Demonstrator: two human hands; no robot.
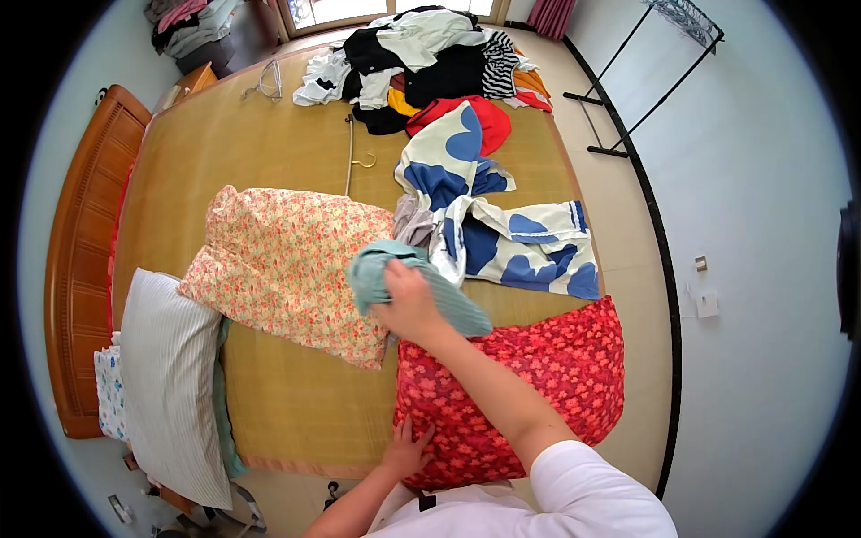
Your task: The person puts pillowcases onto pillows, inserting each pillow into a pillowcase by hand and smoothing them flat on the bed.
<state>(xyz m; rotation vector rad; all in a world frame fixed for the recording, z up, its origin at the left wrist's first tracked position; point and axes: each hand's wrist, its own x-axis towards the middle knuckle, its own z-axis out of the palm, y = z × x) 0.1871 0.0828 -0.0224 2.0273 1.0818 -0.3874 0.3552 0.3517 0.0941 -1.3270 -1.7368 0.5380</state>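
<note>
My right hand (408,300) is closed on a bunched teal ribbed cloth (457,305), held above the bed between two pillows; its exact kind I cannot tell. My left hand (408,450) lies with fingers apart against the left side of a red floral pillow (529,377). Left of the teal cloth is a cream pillow (287,260) with small orange flowers. Just beyond it lie a crumpled greyish garment (413,222) and a blue-and-white patterned garment (529,242), spread out loosely.
A heap of mixed clothes (421,63) covers the far end of the bed mat (305,394). Hangers (363,161) lie nearer. A striped pillow (170,386) rests by the wooden headboard (90,269). A black clothes rack (664,81) stands on the floor at right.
</note>
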